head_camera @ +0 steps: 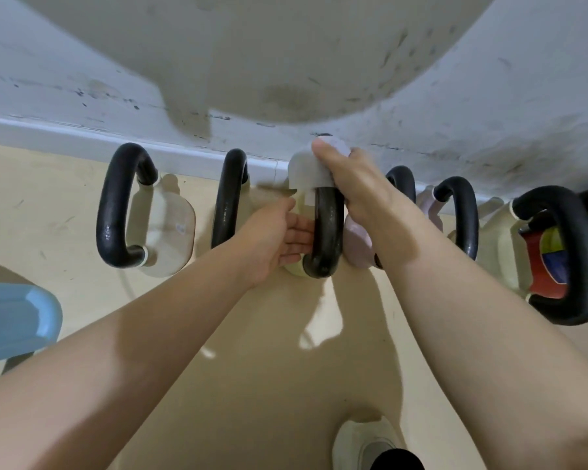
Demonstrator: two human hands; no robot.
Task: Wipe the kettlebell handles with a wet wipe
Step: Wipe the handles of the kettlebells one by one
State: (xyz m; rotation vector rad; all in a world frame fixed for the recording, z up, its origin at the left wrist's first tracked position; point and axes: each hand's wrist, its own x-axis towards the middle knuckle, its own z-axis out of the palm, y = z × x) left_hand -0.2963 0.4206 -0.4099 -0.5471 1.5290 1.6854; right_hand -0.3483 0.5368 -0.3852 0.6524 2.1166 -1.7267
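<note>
wipe on the middle handle

kettlebells stand in a row on the beige floor, along the scuffed white wall. i see my right hand at the far end of the middle kettlebell handle; its fingers are curled around the wet wipe and press it onto the top bend of this black handle. the wipe is pale grey and folds over the handle, and one corner of it hangs down on the left side. my left hand is beside the same handle, on its left; the fingers are straight and lie flat against the cream body of the kettlebell under the loop, so this hand is spread and grips nothing. to the left two more black handles stand apart from my hands, on cream bodies. to the right there are other handles, and the nearest one belongs to a kettlebell with red, yellow and blue colours. a blue plastic stool is at the left edge. near the bottom a pale shoe rests on the floor.
</note>
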